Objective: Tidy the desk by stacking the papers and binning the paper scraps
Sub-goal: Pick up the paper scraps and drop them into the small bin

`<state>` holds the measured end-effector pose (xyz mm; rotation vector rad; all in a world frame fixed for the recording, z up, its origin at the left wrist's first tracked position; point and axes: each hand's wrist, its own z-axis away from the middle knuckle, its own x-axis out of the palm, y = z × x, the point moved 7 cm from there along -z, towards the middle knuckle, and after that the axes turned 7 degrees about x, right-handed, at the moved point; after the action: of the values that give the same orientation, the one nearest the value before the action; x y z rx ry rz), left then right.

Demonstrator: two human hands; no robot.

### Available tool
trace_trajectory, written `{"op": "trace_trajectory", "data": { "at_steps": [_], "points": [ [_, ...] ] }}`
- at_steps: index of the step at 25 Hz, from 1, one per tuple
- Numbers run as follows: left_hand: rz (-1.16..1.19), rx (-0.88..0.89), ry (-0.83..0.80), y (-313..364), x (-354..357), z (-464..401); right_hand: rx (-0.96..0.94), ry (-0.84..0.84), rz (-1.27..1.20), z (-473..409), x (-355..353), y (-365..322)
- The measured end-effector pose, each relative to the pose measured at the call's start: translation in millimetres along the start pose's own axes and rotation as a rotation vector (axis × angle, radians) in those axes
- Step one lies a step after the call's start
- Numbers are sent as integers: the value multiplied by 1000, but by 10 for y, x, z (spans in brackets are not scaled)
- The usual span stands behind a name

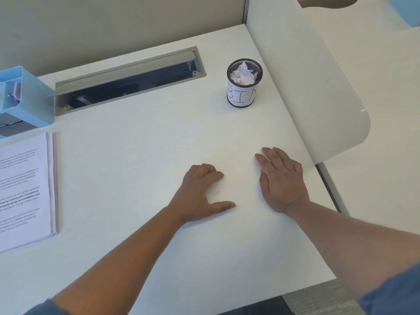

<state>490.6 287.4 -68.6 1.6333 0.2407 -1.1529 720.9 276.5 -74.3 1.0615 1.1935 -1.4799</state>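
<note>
From the head view, the papers (25, 189) lie squared in one stack at the desk (141, 142) left edge, out of the working space. The bin (244, 83) near the far right corner holds the crumpled scraps (243, 75) (task apparently done). The left hand (200, 194), fingers loosely curled, and the flat right hand (281, 180) rest on the desk, holding nothing.
</note>
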Motion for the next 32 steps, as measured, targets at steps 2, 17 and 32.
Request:
{"op": "trace_trajectory", "data": {
  "at_steps": [2,17,32],
  "points": [
    [-6,-68,-3,56,117,142,4,4,-11,2,2,7],
    [206,-307,95,76,66,253,-2,51,-38,-3,31,13],
    [446,-398,44,-18,-86,63,4,34,-44,-8,20,14]
  ]
}}
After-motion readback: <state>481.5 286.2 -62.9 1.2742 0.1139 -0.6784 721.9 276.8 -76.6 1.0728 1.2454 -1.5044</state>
